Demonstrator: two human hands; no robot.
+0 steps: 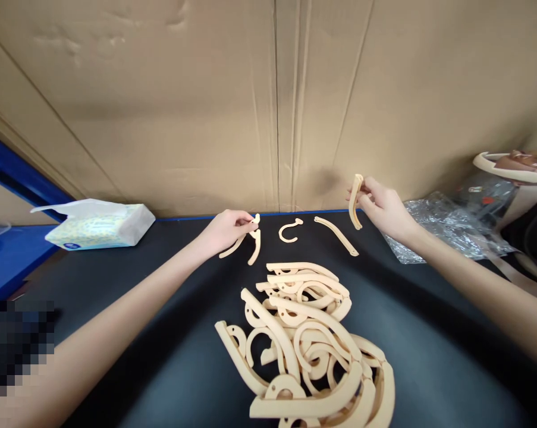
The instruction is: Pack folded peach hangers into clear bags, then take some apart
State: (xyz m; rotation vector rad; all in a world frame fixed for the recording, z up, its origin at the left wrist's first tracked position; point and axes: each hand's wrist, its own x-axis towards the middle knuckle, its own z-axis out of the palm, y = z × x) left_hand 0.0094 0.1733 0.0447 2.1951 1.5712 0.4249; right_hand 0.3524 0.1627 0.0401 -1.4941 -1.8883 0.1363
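Observation:
My left hand pinches the upper end of beige hanger parts. Two curved legs hang down from its fingers; whether they are joined is hidden by the fingertips. In my right hand, raised above the back of the table, a curved hanger arm is gripped upright between thumb and fingers. Between the hands lie a loose hanger hook and another curved hanger arm. Closer to me, a heap of beige folding hangers lies with arms and hooks overlapping.
A tissue pack lies at the left. Crumpled clear plastic bags are at the right, beside a brown object with a beige curved rim. Cardboard stands behind the black tabletop. A blue metal frame is at far left.

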